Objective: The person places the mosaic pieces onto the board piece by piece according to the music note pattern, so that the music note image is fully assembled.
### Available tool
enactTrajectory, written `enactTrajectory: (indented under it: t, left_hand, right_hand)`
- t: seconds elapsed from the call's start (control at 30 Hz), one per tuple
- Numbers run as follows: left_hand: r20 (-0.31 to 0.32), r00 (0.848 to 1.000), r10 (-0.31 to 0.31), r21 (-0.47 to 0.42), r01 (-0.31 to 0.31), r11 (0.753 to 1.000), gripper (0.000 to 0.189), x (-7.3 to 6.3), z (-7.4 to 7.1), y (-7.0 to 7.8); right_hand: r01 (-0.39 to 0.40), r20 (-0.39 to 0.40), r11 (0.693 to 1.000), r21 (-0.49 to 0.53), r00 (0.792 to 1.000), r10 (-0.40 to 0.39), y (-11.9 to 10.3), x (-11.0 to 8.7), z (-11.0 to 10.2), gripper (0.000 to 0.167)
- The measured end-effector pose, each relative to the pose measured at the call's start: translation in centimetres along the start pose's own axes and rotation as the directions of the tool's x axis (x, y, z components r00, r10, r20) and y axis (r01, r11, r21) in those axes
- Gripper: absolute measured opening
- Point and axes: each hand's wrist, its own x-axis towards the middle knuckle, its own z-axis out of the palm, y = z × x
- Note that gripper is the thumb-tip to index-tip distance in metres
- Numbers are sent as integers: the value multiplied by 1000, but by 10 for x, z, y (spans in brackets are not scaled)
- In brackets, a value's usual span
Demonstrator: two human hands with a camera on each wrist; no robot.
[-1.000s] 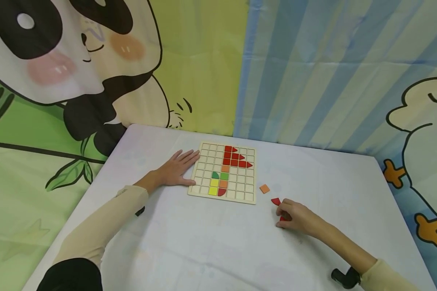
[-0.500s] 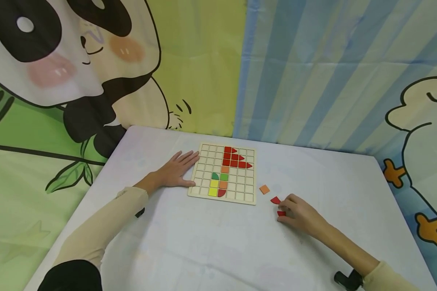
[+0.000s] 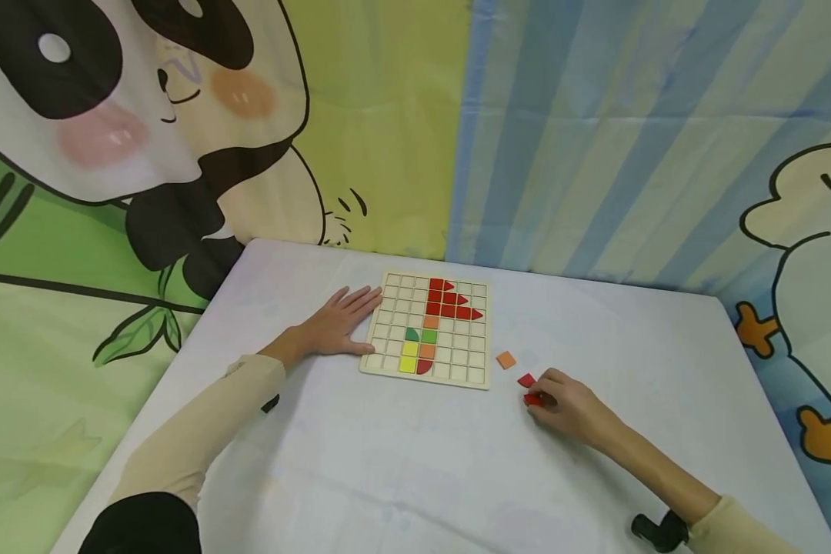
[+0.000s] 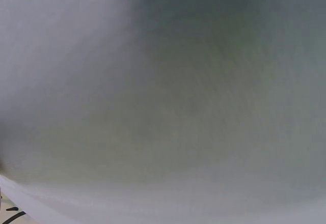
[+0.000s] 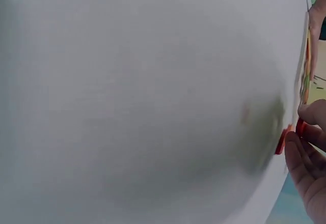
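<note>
My left hand (image 3: pixel 339 323) lies with its fingers spread, fingertips and thumb at the left edge of a wooden grid board (image 3: pixel 388 319). Red squares and pointed red pieces (image 3: pixel 450 310) fill part of the board's upper rows. Orange, green and yellow pieces (image 3: pixel 408 350) and a rounded red one run down below them. Off the board's lower right corner, my right hand (image 3: pixel 569 404) pinches a small red piece (image 3: pixel 530 400) between thumb and fingers. The right wrist view shows this piece (image 5: pixel 300 128) at the fingertips. Close by, another red piece (image 3: pixel 525 380) lies on the table.
An orange square tile (image 3: pixel 506 359) rests on the white tablecloth (image 3: pixel 360 462) between the board and my right hand. Behind the table hangs a printed curtain (image 3: pixel 381 131). The left wrist view is almost all blurred white cloth (image 4: pixel 163 107).
My right hand has moved slightly up, and the red piece in its fingers has turned and now shows more at the fingertips. My left hand stays at the board's edge.
</note>
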Motion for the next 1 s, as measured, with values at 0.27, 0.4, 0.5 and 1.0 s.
enactTrajectory:
  t: [0.27, 0.4, 0.5, 1.0]
  left_hand:
    - [1, 1000, 5, -21, -5, 1000, 107, 1, -2, 0]
    - [-11, 1000, 8, -16, -9, 1000, 107, 1, 2, -1]
    - [-8, 1000, 11, -17, -11, 1000, 107, 2, 2, -1]
    - [-9, 1000, 14, -14, -14, 1000, 106, 2, 0, 0]
  right_hand:
    - [55, -33, 992, 115, 998, -52, -19, 30, 7, 24]
    - [69, 8, 988, 141, 997, -71, -34, 50, 14, 22]
    - [85, 25, 983, 163, 996, -91, -49, 69, 20, 19]
    - [165, 180, 977, 137, 965, -189, -99, 167, 79, 14]
